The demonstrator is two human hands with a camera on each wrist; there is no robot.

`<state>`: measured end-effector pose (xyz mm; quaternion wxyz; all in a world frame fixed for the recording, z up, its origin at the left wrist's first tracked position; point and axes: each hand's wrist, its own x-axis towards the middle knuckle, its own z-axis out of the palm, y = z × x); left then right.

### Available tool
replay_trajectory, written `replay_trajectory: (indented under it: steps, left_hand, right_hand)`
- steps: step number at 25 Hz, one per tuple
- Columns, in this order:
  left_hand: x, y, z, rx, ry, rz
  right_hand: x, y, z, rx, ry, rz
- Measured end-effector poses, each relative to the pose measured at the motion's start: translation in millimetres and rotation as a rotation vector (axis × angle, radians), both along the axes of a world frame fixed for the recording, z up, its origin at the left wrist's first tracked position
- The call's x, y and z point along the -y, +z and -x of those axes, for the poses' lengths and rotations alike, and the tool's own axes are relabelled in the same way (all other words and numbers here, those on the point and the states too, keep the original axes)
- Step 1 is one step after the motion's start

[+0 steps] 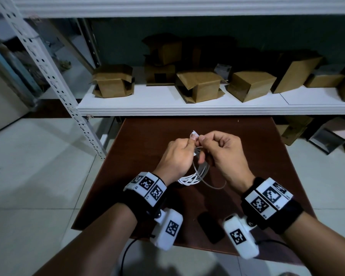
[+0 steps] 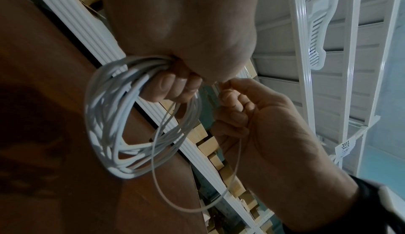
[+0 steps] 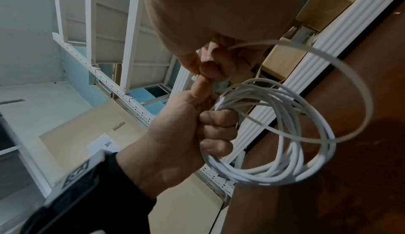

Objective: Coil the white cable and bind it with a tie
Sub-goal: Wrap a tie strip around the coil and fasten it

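Note:
The white cable [image 1: 193, 176] is wound into a coil of several loops and hangs above the brown table [image 1: 147, 136]. My left hand [image 1: 187, 145] grips the top of the coil [image 2: 131, 125], fingers curled round the strands [image 3: 274, 142]. A thin white tie [image 1: 213, 186] runs as a wide loose loop around the coil [image 2: 157, 177] and shows as a flat band in the right wrist view [image 3: 350, 85]. My right hand [image 1: 205, 144] pinches the tie near its head [image 1: 194, 134], right against my left thumb. Where the tie's ends meet is hidden between the fingertips.
A small black object [image 1: 209, 228] lies on the table near its front edge. Behind the table a white shelf [image 1: 187, 110] carries several cardboard boxes [image 1: 197, 84]. A perforated shelf post [image 1: 58, 86] stands at the left, and more boxes sit on the floor at the right.

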<state>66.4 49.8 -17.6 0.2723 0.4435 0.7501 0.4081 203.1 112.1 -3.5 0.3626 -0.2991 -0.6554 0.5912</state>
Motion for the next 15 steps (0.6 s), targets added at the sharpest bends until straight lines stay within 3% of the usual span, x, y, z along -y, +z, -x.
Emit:
replay_trajectory:
  steps: [6,15]
  left_hand:
    - [-2.1,0.0,6.7,0.041,0.051,-0.043]
    - [-1.7,-1.0,2.9,-0.017,-0.005,-0.023]
  right_hand:
    - [3.6,1.7,-0.5,0.009,0.006,-0.023]
    - [2.6,-0.8,1.3,0.001,0.008,-0.005]
